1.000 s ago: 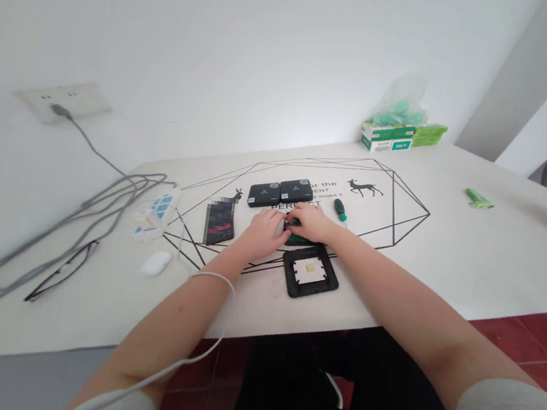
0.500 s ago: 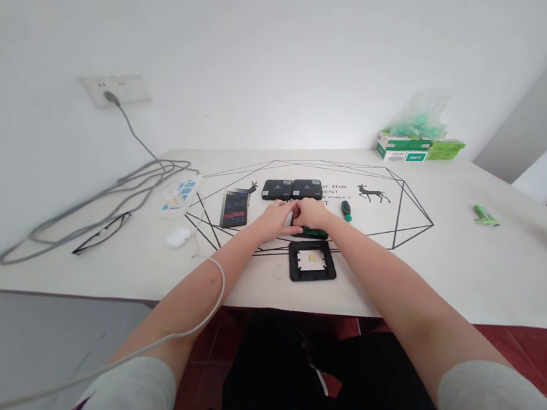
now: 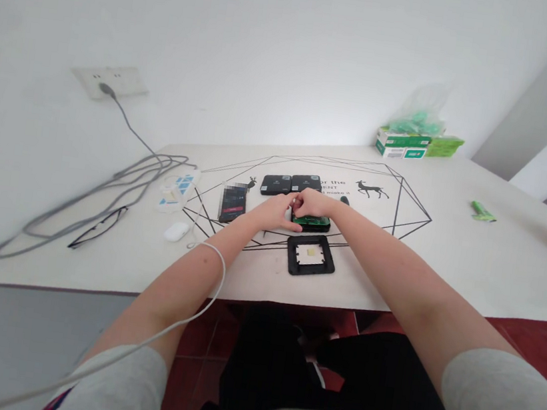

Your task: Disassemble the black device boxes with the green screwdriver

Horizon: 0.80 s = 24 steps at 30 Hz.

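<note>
My left hand (image 3: 273,212) grips the left side of an open black device case (image 3: 321,229), its thumb along the near edge. A green circuit board (image 3: 315,222) shows inside the case. Over the board's far left corner, my right hand (image 3: 312,203) is closed with fingers curled; whatever it pinches is hidden. The two hands' fingertips meet there. Nearer to me lies a square black cover (image 3: 291,261) with a pale metal plate (image 3: 311,253) in its middle. Just beyond my hands sit two closed black boxes, one left (image 3: 276,185) and one right (image 3: 305,182).
A phone (image 3: 233,203) lies left of my hands. A screwdriver handle (image 3: 344,201) peeks out behind my right wrist. Further left are a white earphone case (image 3: 176,232), a clear parts box (image 3: 177,191), glasses (image 3: 98,227) and a coiled grey cable (image 3: 101,212). Cartons (image 3: 402,143) stand at the back right.
My right hand has lifted and shifted slightly, so more of the green board shows. The screwdriver is now mostly hidden behind my wrist. My left hand keeps its hold; the view has moved slightly.
</note>
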Each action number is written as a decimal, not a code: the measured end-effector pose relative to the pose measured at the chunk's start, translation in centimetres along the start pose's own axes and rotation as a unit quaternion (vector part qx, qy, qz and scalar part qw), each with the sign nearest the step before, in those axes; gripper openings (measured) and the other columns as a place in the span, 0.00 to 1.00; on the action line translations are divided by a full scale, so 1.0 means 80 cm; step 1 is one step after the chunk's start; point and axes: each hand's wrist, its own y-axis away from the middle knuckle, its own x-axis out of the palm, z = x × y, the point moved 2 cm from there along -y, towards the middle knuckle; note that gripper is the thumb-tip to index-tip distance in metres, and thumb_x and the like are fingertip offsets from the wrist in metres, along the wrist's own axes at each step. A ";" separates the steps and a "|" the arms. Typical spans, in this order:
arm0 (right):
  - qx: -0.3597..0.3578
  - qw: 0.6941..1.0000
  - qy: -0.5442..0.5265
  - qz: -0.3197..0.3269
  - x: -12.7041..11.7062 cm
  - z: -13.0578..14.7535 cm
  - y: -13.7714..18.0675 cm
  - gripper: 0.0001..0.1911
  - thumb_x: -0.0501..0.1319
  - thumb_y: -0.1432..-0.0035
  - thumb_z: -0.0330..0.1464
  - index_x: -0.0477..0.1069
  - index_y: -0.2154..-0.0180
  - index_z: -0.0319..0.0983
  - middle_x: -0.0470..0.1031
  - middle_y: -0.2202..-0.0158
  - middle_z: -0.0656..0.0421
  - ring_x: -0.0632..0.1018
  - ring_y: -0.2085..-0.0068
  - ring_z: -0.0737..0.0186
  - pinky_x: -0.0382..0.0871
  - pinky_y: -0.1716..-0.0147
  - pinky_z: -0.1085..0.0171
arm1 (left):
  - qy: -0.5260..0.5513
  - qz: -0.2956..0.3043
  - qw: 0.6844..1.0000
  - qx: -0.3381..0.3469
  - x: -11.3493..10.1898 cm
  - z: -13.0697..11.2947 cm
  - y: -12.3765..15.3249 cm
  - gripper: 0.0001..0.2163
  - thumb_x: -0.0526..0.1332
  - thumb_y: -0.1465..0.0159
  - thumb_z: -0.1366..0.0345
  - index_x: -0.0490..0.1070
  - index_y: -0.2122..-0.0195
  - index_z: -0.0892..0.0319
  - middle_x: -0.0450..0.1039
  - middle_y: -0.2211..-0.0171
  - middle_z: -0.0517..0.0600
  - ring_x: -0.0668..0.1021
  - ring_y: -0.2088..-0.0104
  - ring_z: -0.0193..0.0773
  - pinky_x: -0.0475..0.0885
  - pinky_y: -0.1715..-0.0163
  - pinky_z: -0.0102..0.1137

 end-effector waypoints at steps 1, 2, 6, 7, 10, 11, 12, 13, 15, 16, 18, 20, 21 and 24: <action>-0.004 1.000 -0.010 0.002 -0.001 0.000 0.001 0.02 0.66 0.56 0.28 0.76 0.75 0.36 0.75 0.76 0.62 0.71 0.72 0.66 0.64 0.70 0.66 | 0.007 -0.004 1.000 0.000 -0.001 -0.001 0.000 0.40 0.75 0.48 0.47 0.69 0.37 0.59 0.79 0.51 0.58 0.79 0.55 0.53 0.72 0.54 0.40; -0.008 1.000 -0.020 0.001 -0.002 -0.001 0.002 0.02 0.66 0.56 0.28 0.77 0.74 0.36 0.76 0.75 0.62 0.71 0.71 0.67 0.65 0.69 0.66 | 0.010 -0.012 1.000 0.001 -0.002 -0.001 0.001 0.39 0.75 0.47 0.47 0.69 0.37 0.59 0.79 0.51 0.57 0.80 0.55 0.53 0.72 0.55 0.40; 0.001 0.998 -0.052 -0.033 -0.006 -0.003 0.012 0.06 0.67 0.51 0.32 0.80 0.70 0.36 0.81 0.68 0.60 0.75 0.67 0.65 0.68 0.64 0.66 | 0.018 -0.048 0.999 0.010 0.002 0.001 0.004 0.35 0.71 0.42 0.48 0.70 0.37 0.59 0.80 0.54 0.55 0.80 0.57 0.49 0.72 0.55 0.37; 0.013 0.997 -0.055 -0.054 -0.009 -0.005 0.017 0.07 0.67 0.50 0.33 0.81 0.69 0.37 0.82 0.66 0.59 0.76 0.65 0.64 0.68 0.63 0.66 | 0.023 -0.053 0.998 0.009 0.004 0.002 0.004 0.34 0.70 0.41 0.47 0.71 0.37 0.59 0.80 0.55 0.54 0.80 0.59 0.47 0.72 0.56 0.37; 0.081 0.983 -0.058 -0.152 -0.024 -0.017 0.037 0.08 0.66 0.45 0.34 0.79 0.65 0.36 0.82 0.63 0.55 0.77 0.61 0.61 0.67 0.59 0.65 | 0.025 -0.065 0.998 0.004 0.011 0.006 0.004 0.27 0.67 0.38 0.46 0.76 0.44 0.59 0.80 0.60 0.53 0.79 0.64 0.45 0.72 0.58 0.37; 0.113 0.974 -0.062 -0.186 -0.029 -0.023 0.046 0.08 0.65 0.42 0.34 0.78 0.64 0.36 0.82 0.61 0.52 0.77 0.60 0.60 0.67 0.59 0.64 | 0.020 -0.070 0.997 0.002 0.013 0.008 0.004 0.25 0.66 0.37 0.45 0.78 0.48 0.59 0.80 0.61 0.53 0.79 0.65 0.45 0.72 0.58 0.37; 0.146 0.964 -0.073 -0.209 -0.033 -0.030 0.055 0.09 0.63 0.39 0.36 0.77 0.63 0.35 0.82 0.62 0.50 0.78 0.60 0.58 0.68 0.60 0.63 | 0.015 -0.075 0.997 0.002 0.014 0.009 0.003 0.24 0.65 0.37 0.44 0.80 0.52 0.59 0.80 0.63 0.53 0.78 0.65 0.45 0.72 0.59 0.38; 0.179 0.956 -0.089 -0.217 -0.036 -0.036 0.063 0.12 0.63 0.37 0.38 0.76 0.62 0.35 0.82 0.66 0.49 0.78 0.64 0.57 0.68 0.63 0.62 | 0.010 -0.079 0.997 0.003 0.015 0.010 0.003 0.23 0.64 0.36 0.44 0.80 0.54 0.59 0.80 0.63 0.53 0.78 0.65 0.45 0.71 0.59 0.38; 0.229 0.944 -0.140 -0.192 -0.034 -0.047 0.077 0.18 0.63 0.36 0.45 0.74 0.62 0.35 0.79 0.75 0.50 0.76 0.73 0.57 0.67 0.71 0.61 | 0.008 -0.085 0.996 0.003 0.017 0.011 0.002 0.22 0.62 0.35 0.43 0.80 0.56 0.59 0.80 0.64 0.53 0.78 0.66 0.44 0.71 0.60 0.38; 0.245 0.939 -0.173 -0.170 -0.030 -0.051 0.082 0.18 0.64 0.36 0.46 0.73 0.63 0.36 0.78 0.77 0.51 0.75 0.77 0.58 0.65 0.76 0.62 | 0.009 -0.088 0.996 0.002 0.018 0.012 0.001 0.22 0.62 0.34 0.43 0.80 0.57 0.58 0.80 0.63 0.53 0.78 0.66 0.44 0.71 0.60 0.37; 0.257 0.924 -0.241 -0.147 -0.021 -0.055 0.085 0.17 0.67 0.37 0.45 0.72 0.63 0.37 0.77 0.79 0.53 0.74 0.80 0.61 0.64 0.80 0.64 | 0.009 -0.095 0.995 -0.001 0.020 0.013 0.000 0.22 0.62 0.34 0.44 0.80 0.57 0.58 0.79 0.63 0.53 0.78 0.65 0.44 0.71 0.60 0.37; 0.259 0.905 -0.303 -0.146 -0.012 -0.055 0.084 0.13 0.70 0.39 0.39 0.70 0.63 0.38 0.77 0.78 0.56 0.75 0.79 0.64 0.66 0.81 0.67 | 0.007 -0.103 0.995 -0.002 0.023 0.014 0.000 0.21 0.63 0.34 0.44 0.80 0.57 0.58 0.79 0.64 0.52 0.78 0.66 0.43 0.72 0.59 0.37; 0.258 0.895 -0.331 -0.149 -0.009 -0.055 0.082 0.12 0.71 0.40 0.35 0.70 0.63 0.38 0.77 0.78 0.57 0.76 0.78 0.65 0.67 0.80 0.69 | 0.003 -0.105 0.994 0.001 0.024 0.014 0.000 0.20 0.63 0.35 0.45 0.80 0.57 0.58 0.78 0.64 0.51 0.78 0.65 0.43 0.72 0.59 0.37; 0.249 0.867 -0.402 -0.156 -0.003 -0.054 0.075 0.13 0.73 0.44 0.28 0.69 0.62 0.39 0.76 0.77 0.60 0.75 0.78 0.68 0.68 0.80 0.71 | -0.005 -0.106 0.994 0.003 0.027 0.015 0.001 0.19 0.66 0.36 0.46 0.79 0.57 0.58 0.77 0.64 0.50 0.78 0.65 0.43 0.73 0.59 0.37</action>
